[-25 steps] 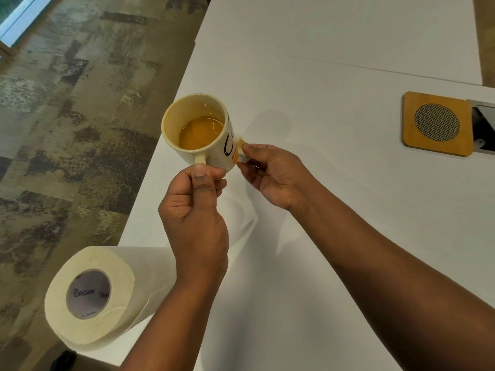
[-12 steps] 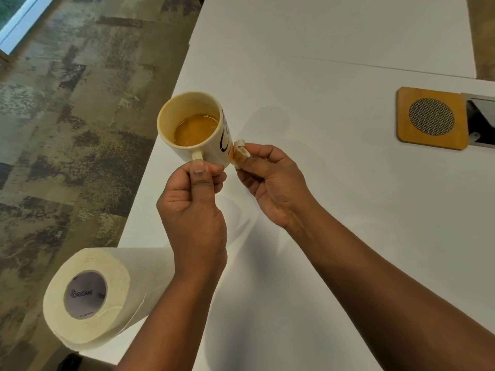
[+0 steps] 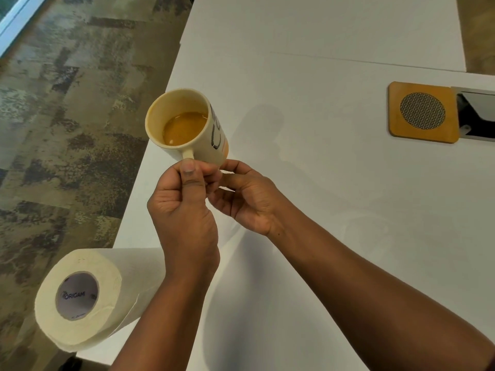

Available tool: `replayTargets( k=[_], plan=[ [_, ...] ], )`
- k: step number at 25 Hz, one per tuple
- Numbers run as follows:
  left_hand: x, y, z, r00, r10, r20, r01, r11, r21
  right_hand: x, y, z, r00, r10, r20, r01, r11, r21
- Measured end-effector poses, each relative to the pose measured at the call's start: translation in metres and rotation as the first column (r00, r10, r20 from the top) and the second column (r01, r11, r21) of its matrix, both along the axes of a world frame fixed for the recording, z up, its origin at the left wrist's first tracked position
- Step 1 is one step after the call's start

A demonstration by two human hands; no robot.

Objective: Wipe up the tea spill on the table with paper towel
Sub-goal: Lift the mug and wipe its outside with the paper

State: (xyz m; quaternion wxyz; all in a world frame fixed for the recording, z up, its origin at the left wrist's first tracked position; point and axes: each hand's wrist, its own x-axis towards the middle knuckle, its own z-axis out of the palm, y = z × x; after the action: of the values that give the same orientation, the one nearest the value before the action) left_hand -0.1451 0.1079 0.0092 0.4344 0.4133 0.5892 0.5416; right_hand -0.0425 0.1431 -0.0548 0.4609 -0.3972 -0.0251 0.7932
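Observation:
A cream mug [image 3: 211, 148] with dark lettering, part full of amber tea [image 3: 184, 127], is held tilted above the white table [image 3: 334, 188]. My left hand [image 3: 184, 210] grips its handle, thumb on top. My right hand [image 3: 249, 199] is at the mug's lower edge and pinches a small piece of paper towel [image 3: 224, 171] against it; only a sliver of the piece shows. A paper towel roll [image 3: 80, 298] lies on its side at the table's near left corner, a loose sheet trailing under my left arm. I cannot make out a spill on the table.
A square wooden coaster [image 3: 423, 112] with a round mesh centre lies at the far right, beside a metal-framed opening [image 3: 479, 113] in the table. The table's left edge runs just behind the mug, with patterned carpet [image 3: 67, 129] below.
My right hand has slid the paper piece from the mug's side down to its lower edge, closer to my left hand. The mug has tipped slightly to the right.

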Motion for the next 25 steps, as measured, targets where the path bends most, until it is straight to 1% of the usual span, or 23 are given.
replayTargets(
  k=[4,6,11,16,20,22,25],
  plan=[
    [0.002,-0.005,0.002,1.000,-0.025,0.012,0.025,1.000,-0.003,0.004,0.016,0.002,0.992,0.117,0.036,-0.119,0.992,0.036],
    [0.003,-0.007,0.003,0.999,-0.033,0.023,0.033,0.999,-0.001,0.007,0.023,0.003,0.990,0.139,0.020,-0.139,0.990,0.023],
    [0.002,-0.012,0.003,0.999,-0.048,0.008,0.048,0.998,-0.028,0.018,0.041,0.005,0.998,0.063,-0.005,-0.063,0.998,-0.004],
    [0.002,-0.011,0.006,1.000,-0.023,0.011,0.023,0.999,-0.034,0.039,0.042,0.003,0.999,-0.045,-0.009,0.046,0.993,0.111],
    [0.003,-0.005,0.007,1.000,-0.014,0.006,0.014,0.999,-0.038,0.049,0.027,-0.003,0.991,-0.125,-0.047,0.130,0.985,0.116],
    [0.004,-0.003,0.005,1.000,-0.018,0.011,0.019,0.999,-0.037,0.050,0.015,-0.006,0.992,-0.119,-0.034,0.123,0.983,0.137],
    [0.005,0.001,0.004,0.999,-0.030,0.027,0.031,0.999,-0.036,0.042,-0.002,-0.008,0.997,-0.066,-0.026,0.069,0.985,0.156]
  ],
)
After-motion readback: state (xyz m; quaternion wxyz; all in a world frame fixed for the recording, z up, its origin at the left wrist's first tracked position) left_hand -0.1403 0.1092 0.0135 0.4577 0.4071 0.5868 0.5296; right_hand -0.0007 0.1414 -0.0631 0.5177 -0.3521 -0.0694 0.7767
